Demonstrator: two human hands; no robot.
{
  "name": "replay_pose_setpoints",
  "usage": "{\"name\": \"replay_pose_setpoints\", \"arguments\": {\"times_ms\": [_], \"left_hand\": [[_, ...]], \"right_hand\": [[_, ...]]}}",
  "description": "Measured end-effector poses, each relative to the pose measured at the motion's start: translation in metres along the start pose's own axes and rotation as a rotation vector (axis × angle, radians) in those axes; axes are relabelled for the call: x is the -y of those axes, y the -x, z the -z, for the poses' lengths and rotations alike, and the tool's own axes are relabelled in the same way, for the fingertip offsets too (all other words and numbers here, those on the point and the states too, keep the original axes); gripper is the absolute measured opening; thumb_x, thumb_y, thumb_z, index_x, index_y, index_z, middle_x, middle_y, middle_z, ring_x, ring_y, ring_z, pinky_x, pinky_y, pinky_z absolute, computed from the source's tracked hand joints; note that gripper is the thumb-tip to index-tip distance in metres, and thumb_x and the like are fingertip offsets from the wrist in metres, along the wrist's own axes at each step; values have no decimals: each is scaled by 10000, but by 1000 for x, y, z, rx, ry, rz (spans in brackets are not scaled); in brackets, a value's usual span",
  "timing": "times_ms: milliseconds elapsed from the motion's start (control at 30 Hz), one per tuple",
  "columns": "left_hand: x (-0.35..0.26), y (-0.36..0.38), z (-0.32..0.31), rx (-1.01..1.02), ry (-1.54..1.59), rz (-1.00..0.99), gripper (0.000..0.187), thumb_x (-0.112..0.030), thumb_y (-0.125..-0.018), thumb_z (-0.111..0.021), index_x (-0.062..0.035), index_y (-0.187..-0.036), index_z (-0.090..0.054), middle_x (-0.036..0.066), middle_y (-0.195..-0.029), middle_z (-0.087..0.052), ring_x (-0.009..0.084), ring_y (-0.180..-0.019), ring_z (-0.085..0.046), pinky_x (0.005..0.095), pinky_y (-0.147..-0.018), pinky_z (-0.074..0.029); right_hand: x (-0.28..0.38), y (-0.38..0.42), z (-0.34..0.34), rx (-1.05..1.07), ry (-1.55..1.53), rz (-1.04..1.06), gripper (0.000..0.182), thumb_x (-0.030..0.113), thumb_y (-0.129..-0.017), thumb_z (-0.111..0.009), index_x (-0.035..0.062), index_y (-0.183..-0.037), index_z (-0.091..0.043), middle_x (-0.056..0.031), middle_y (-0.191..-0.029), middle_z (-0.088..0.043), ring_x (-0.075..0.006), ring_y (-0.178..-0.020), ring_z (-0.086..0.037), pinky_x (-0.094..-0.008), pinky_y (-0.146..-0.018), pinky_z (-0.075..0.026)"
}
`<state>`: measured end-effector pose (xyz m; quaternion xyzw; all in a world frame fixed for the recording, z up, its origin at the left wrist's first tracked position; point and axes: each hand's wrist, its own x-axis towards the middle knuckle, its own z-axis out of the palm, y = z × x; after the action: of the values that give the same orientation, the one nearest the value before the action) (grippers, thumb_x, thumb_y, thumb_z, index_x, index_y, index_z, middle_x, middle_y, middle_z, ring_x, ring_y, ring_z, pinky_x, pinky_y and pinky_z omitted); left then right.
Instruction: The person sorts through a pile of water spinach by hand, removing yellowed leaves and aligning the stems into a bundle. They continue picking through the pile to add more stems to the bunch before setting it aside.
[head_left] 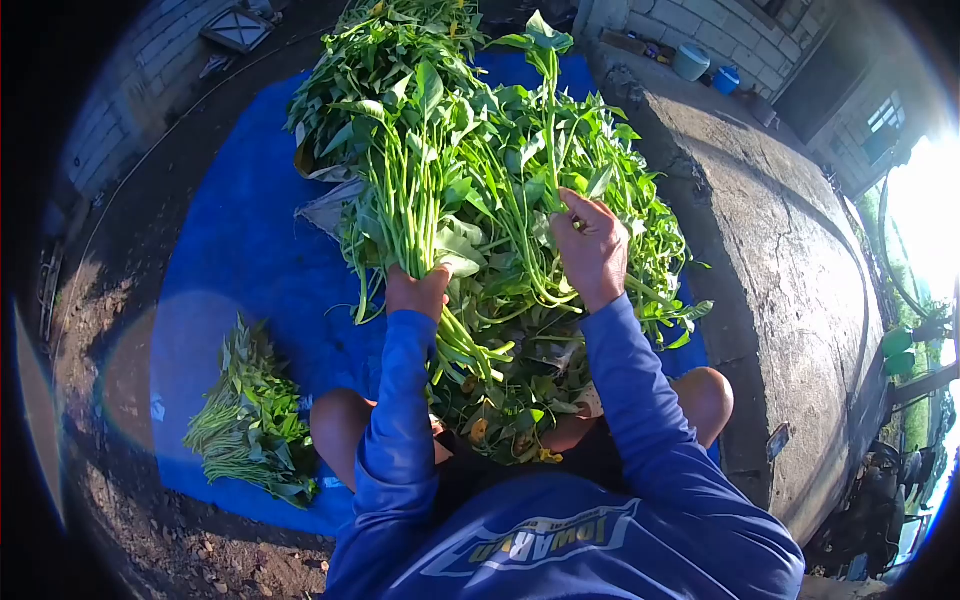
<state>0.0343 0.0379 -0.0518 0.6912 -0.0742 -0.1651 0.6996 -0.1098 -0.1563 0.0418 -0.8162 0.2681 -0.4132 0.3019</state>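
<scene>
Outdoor yard, dirt ground point(150, 520), blue tarp point(240, 260), block walls point(730, 30), concrete slab point(790, 290)

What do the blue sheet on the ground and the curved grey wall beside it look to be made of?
Blue sheet: probably a plastic tarpaulin, smooth with a faint sheen, lying flat on dirt. Grey wall: seemingly concrete or cement render, matt and rough, with visible cracks and stains.

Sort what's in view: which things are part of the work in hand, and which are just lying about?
In use: left hand gripping a bunch of stems; right hand pulling one stalk; loose greens pile; blue tarp.
Lying about: finished bundle; concrete slab; buckets.
</scene>
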Motion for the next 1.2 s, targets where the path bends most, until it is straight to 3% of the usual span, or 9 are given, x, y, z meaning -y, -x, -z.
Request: {"name": "replay_pose_setpoints", "arguments": {"times_ms": [133,233,500,667,767,967,1033,1100,1200], "left_hand": [[14,-8,-3,52,-65,39,424,-185,-836,-833,51,-1120,-625,105,-822,-713,181,-529,-636,320,-483,-533],[17,-3,-9,162,112,20,403,-267,-861,-841,30,-1072,-668,86,-777,-694,178,-515,-634,326,-467,-525],[23,8,-12,184,185,111,473,-440,-954,-790,-6,-1127,-715,43,-1003,-735,118,-901,-651,293,-788,-520],[53,4,-36,-78,469,-27,497,-385,-835,-922,36,-1026,-738,73,-948,-739,155,-781,-666,307,-701,-540],[48,-7,-16,225,167,346,480,-358,-829,-925,20,-1069,-751,56,-996,-725,152,-820,-658,314,-768,-540],[41,-5,-17,82,199,145,321,-216,-884,-854,21,-1082,-766,70,-940,-735,185,-783,-712,330,-705,-579],[32,-13,-1,241,211,107,320,-227,-930,-804,33,-1110,-755,67,-865,-706,197,-700,-713,346,-619,-581],[23,-15,0,177,210,87,313,-239,-947,-784,34,-1096,-753,63,-832,-686,196,-660,-707,351,-579,-577],[21,-16,-8,153,333,74,259,-220,-961,-762,26,-1039,-747,52,-802,-665,181,-626,-683,345,-565,-579]], "right_hand": [[31,17,-21,-11,15,95,348,171,-896,-703,24,-1206,-763,-194,-940,-730,-341,-853,-707,-421,-813,-562],[38,50,-53,400,-135,-124,377,206,-932,-675,3,-1244,-730,-254,-1053,-745,-380,-931,-746,-411,-843,-578],[-4,103,-100,394,-313,-361,319,206,-954,-703,-7,-1191,-730,-163,-956,-758,-215,-871,-732,-360,-791,-562],[-19,113,-113,367,-378,-391,262,217,-937,-736,-3,-1078,-757,-124,-902,-754,-187,-791,-699,-350,-751,-550],[-1,110,-96,482,-191,-391,256,224,-948,-702,4,-1064,-763,-128,-892,-758,-197,-810,-715,-355,-777,-558],[-18,107,-82,634,-567,-391,357,103,-983,-699,-46,-1307,-698,-91,-1170,-762,-137,-1041,-691,-292,-967,-549],[-21,85,-50,405,-545,-402,470,127,-970,-725,-38,-1399,-627,-131,-1245,-734,-135,-1092,-703,-288,-963,-562],[-2,74,-23,370,-293,-292,474,244,-932,-767,-43,-1300,-677,-177,-1095,-761,-207,-985,-736,-334,-884,-576],[34,105,-10,547,97,165,896,586,-870,-753,-74,-1435,-537,-274,-1316,-640,-432,-1270,-595,-522,-1080,-462]]}}
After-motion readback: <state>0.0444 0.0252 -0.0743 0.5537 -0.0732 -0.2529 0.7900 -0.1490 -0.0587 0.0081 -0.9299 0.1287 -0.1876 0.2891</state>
